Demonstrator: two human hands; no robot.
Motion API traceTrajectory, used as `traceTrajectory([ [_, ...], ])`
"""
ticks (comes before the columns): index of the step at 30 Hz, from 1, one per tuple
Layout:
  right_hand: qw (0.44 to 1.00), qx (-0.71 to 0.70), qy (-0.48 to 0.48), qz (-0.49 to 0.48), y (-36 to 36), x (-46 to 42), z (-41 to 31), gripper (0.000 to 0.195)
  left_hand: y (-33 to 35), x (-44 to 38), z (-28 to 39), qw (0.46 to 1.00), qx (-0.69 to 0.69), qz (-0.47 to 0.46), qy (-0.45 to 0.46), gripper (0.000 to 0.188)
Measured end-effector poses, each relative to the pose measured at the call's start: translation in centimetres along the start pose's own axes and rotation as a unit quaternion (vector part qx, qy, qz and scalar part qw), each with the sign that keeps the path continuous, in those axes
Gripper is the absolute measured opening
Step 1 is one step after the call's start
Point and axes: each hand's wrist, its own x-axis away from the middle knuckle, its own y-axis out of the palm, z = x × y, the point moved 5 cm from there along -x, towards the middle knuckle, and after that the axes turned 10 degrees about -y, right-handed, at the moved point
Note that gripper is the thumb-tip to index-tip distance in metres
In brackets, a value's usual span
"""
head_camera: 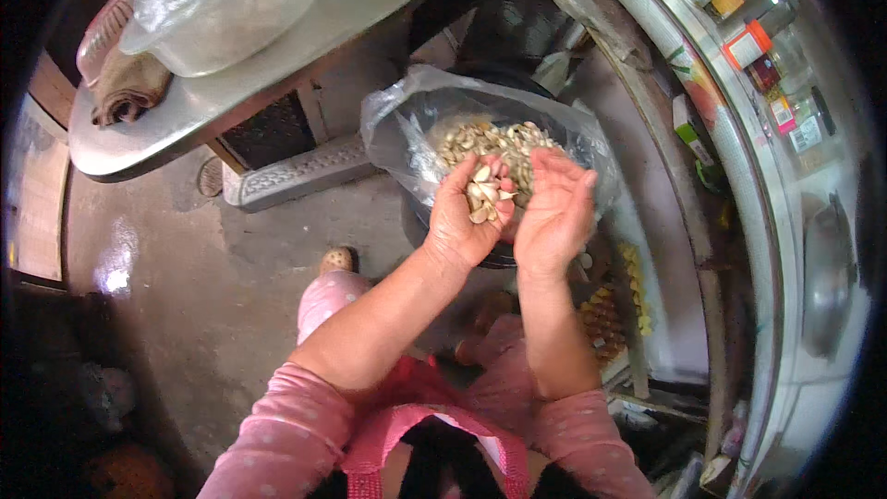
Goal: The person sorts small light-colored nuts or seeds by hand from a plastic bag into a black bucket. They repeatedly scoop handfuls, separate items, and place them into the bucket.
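Palm up, my left hand cups several pale garlic cloves. Beside it my right hand is raised with its palm showing and its fingers apart, and I see nothing in it. Both hands are over the near side of a large clear plastic bag that lines a dark round container. Inside the bag lies a heap of loose garlic cloves, partly hidden by my fingers.
At upper left, a metal-topped table holds a translucent plastic tub and a rolled brown cloth. Along the right runs a counter with jars and a metal pan lid. My shod foot stands on the concrete floor.
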Motion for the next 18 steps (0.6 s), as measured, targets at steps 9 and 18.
traceTrajectory([
  [9,0.996,-0.009,0.056,0.071,-3.3,-2.0,0.0,0.033,15.4,8.3,9.1,0.980,-0.107,-0.165,0.023,0.016],
  [18,0.994,0.008,0.075,0.078,-3.0,-1.4,-0.7,0.027,33.6,14.9,27.6,0.450,-0.730,0.229,0.462,0.048],
])
